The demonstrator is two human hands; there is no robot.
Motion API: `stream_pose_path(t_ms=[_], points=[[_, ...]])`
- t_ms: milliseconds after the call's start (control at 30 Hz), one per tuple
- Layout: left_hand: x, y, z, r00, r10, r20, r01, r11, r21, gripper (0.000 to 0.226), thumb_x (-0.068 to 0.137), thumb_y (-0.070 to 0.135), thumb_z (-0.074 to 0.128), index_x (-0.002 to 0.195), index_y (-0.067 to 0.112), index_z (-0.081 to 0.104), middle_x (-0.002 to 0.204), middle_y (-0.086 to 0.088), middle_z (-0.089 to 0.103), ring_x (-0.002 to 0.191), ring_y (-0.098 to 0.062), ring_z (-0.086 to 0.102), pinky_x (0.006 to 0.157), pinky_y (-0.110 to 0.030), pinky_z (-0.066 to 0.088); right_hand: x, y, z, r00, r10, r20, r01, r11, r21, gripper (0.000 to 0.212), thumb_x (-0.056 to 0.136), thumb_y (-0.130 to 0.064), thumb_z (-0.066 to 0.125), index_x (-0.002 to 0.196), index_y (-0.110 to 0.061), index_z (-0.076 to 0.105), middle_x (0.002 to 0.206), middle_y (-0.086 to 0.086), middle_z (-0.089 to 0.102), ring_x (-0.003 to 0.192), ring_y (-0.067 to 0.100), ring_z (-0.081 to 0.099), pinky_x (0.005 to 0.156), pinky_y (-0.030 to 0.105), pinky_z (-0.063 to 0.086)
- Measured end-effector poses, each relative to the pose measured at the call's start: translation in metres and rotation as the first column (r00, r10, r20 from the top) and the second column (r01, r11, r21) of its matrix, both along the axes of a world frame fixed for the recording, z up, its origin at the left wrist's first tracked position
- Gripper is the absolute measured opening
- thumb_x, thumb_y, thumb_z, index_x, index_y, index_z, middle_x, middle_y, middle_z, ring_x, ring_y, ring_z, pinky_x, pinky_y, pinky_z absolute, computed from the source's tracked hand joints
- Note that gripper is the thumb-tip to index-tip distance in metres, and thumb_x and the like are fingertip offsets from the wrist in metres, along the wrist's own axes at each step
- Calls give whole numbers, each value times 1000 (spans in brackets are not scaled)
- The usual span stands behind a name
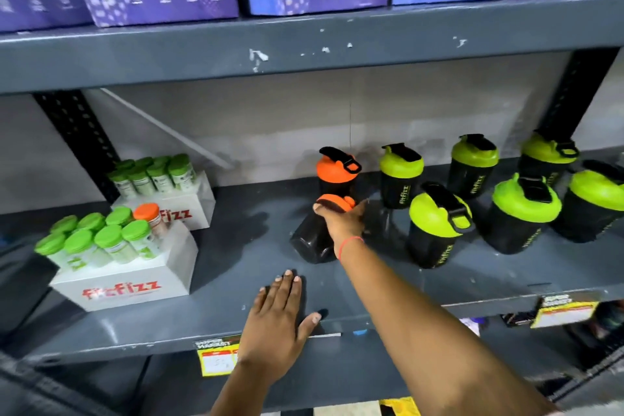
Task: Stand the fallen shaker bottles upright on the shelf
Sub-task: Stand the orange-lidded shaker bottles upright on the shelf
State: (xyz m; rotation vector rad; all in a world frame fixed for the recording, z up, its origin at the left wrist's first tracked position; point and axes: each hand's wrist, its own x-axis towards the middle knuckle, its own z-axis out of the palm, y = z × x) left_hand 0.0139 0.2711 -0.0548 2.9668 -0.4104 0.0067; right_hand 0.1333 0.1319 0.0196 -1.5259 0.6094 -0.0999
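While the left hand (277, 316) is pressed flat and open on the front edge of the grey shelf (236, 267), a tilted black shaker bottle with an orange lid (317, 233) is gripped at its lid by the right hand (342, 221). Just behind it, another orange-lidded shaker (337, 169) stands upright; green-lidded shakers (435, 226) are seen upright to the right.

Your right hand (342, 221) grips the orange lid of a tilted black shaker (315, 236) on the grey shelf (439, 284). Your left hand (278, 317) lies flat on the near edge. Right of it, green-lidded shakers (435, 230) stand upright.
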Motion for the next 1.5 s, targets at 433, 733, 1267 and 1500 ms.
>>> stream_pose_path(t_ms=[433,733,1267,1500], points=[[0,-1,-3,1000,-1,4,1,1000,-8,72,89,62,10,144,20,-9,158,3,-9,144,-13,-11,116,-31,-10,-66,-32,-22,848,240,473,138,762,-633,101,60,-22,81,142,-24,22,141,17,31,131,35,34,109,43,32],[0,-1,-1,1000,-2,2,2,1000,-4,73,88,62,7,144,19,-10,158,1,-8,144,-15,-10,114,-32,-11,-91,-42,-2,834,341,434,56,731,-681,81,75,-32,69,142,-22,25,153,8,17,140,19,18,112,30,23],[1,-2,0,1000,3,-21,-3,1000,12,74,86,64,4,144,20,-11,158,1,-10,144,-17,-11,112,-32,-13,-35,-54,124,644,492,-586,-454,-371,-810,37,74,-46,66,89,-12,64,86,7,61,87,26,50,65,31,38],[1,-2,-1,1000,2,-16,-2,1000,6,76,85,65,3,145,20,-9,158,1,-8,144,-16,-10,113,-32,-11,-41,-50,115,682,540,-494,-506,-139,-851,79,75,-57,58,139,-22,29,147,12,31,132,35,29,103,43,35]])
